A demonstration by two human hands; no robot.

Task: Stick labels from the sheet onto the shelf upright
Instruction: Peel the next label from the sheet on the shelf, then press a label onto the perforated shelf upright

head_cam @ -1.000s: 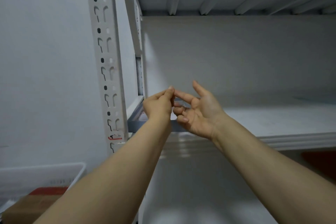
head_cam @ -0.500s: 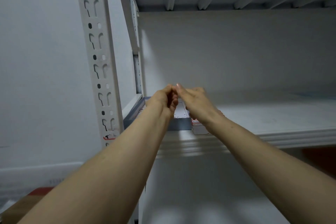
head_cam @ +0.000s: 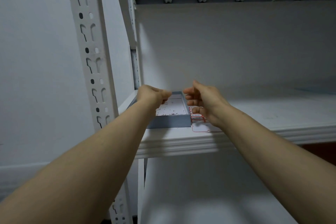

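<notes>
A white shelf board (head_cam: 181,143) bears a grey tray (head_cam: 171,121) near its front edge. Just right of the tray lies the label sheet (head_cam: 197,117), under the loosely spread right hand (head_cam: 203,100). Over the tray's left side, the left hand (head_cam: 152,95) is curled; grasp unclear. Left of the tray stands the slotted upright (head_cam: 91,51).

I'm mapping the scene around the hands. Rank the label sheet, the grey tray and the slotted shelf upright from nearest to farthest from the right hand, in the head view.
1. Label sheet: on the shelf, partly under the right hand.
2. Grey tray: just left of that hand, beside the sheet.
3. Slotted shelf upright: far left, beyond the tray.
</notes>
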